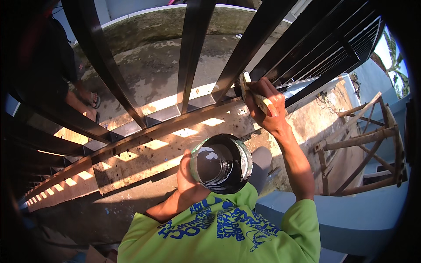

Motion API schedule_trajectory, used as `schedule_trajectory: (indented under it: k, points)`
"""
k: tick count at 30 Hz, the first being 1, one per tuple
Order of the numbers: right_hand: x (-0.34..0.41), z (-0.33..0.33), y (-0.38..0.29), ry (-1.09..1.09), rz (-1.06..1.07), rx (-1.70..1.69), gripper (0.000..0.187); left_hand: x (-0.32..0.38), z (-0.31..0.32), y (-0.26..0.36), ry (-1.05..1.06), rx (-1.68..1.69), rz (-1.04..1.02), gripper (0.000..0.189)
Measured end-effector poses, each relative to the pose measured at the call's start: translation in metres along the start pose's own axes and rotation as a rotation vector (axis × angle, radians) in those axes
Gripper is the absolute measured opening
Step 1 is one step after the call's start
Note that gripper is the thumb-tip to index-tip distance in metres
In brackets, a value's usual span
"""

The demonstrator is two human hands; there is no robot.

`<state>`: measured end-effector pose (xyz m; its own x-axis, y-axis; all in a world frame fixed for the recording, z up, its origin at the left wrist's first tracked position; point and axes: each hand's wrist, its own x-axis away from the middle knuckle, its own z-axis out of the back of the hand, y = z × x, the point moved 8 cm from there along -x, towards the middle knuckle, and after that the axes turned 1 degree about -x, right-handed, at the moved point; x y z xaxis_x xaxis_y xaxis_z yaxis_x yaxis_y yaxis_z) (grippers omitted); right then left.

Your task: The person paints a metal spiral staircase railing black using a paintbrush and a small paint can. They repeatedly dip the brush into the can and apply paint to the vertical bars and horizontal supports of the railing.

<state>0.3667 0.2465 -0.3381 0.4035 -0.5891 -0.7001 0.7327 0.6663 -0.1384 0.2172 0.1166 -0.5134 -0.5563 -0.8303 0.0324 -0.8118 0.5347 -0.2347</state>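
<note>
My left hand [189, 179] is wrapped around the side of an open paint can [241, 166], held in front of my chest. Dark, glossy paint [212, 164] lies inside it, and its inner wall is coated with streaks. In my right hand [268, 105] is a paintbrush [263, 102], gripped by its handle. The brush head is up against the foot of a dark metal bar of the fence [235, 60], near the bottom rail [197, 102]. My fingers and the bar partly hide the bristles.
A board spotted with dark drops [158, 151] lies along the rail's near side. Behind the bars, another person's sandalled foot [93, 100] stands on the concrete [144, 62]. A wooden trestle [358, 141] is on the right, beside a light blue wall [335, 213].
</note>
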Motion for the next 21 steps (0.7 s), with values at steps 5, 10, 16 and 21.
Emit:
schedule_trajectory:
  k: [5, 10, 16, 21]
  points:
    - [0.011, 0.017, -0.008, 0.162, 0.071, 0.031, 0.018, -0.002, -0.005, -0.002, -0.047, 0.064, 0.013, 0.076]
    - [0.049, 0.028, 0.005, 0.145, -0.077, -0.156, 0.018, -0.006, -0.024, -0.012, -0.096, 0.031, 0.014, 0.077]
    - [0.061, 0.061, 0.017, 0.284, 0.155, 0.001, 0.045, -0.014, -0.02, -0.007, 0.026, -0.384, -0.152, 0.06]
    - [0.043, 0.11, 0.001, 0.556, 0.236, -0.077, 0.046, -0.012, -0.015, -0.015, -0.006, -0.265, -0.134, 0.075]
